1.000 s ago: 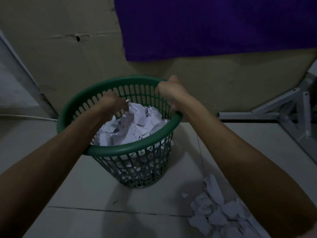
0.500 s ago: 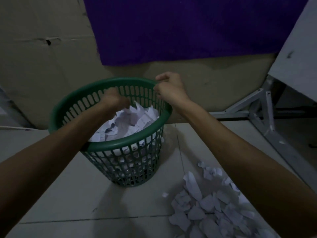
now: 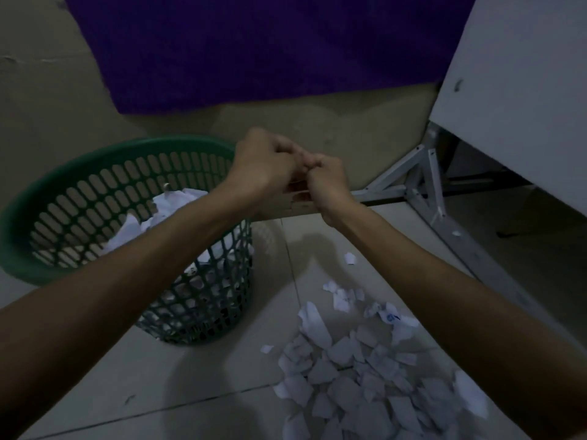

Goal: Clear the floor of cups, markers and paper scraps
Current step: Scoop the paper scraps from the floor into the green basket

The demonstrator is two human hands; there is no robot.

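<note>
A green plastic mesh basket (image 3: pixel 79 168) stands on the floor at the left, filled with white paper scraps (image 3: pixel 178 201). A heap of torn white paper scraps (image 3: pixel 365 366) lies on the tiled floor at the lower right. My left hand (image 3: pixel 263 166) and my right hand (image 3: pixel 327 182) are raised together to the right of the basket's rim, knuckles touching, fingers curled. Nothing shows between the fingers. No cups or markers are in view.
A purple cloth (image 3: pixel 260 42) hangs on the beige wall behind. A white table top (image 3: pixel 521 100) with a metal leg frame (image 3: pixel 425 185) stands at the right. A few stray scraps (image 3: pixel 349 258) lie near the frame.
Both hands have left the basket and come together to its right, fingers curled. The view has swung right, bringing more of the scrap heap and the table into sight.
</note>
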